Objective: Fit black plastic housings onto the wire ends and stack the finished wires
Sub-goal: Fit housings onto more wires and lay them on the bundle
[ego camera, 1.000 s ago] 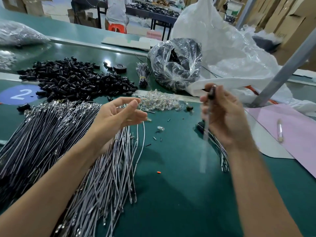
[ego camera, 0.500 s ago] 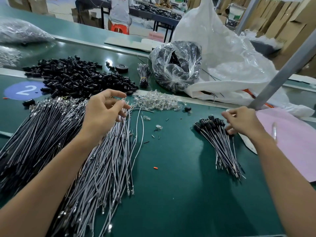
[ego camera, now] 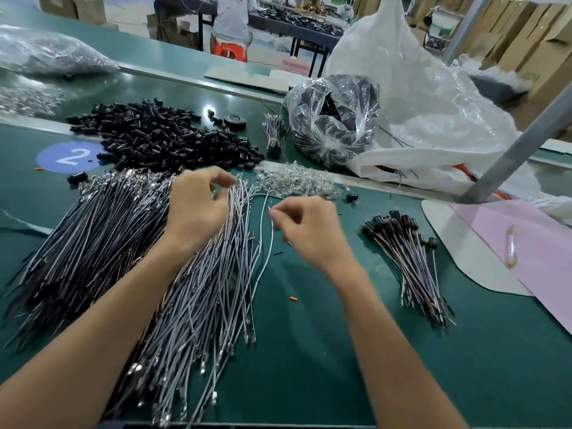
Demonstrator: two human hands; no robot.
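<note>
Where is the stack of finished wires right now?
In the head view, the finished wires lie right of the right hand, beside the pink sheet.

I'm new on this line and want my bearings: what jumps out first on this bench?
Two fans of wires, black wires at left and grey wires beside them, fill the near left, with the left hand and right hand at the grey wires' far ends. Behind lies a heap of black housings; a small stack of finished wires sits at right.

Left hand (ego camera: 198,212) touches grey wires (ego camera: 216,292); right hand (ego camera: 309,232) pinches loose wire (ego camera: 262,269).
</note>
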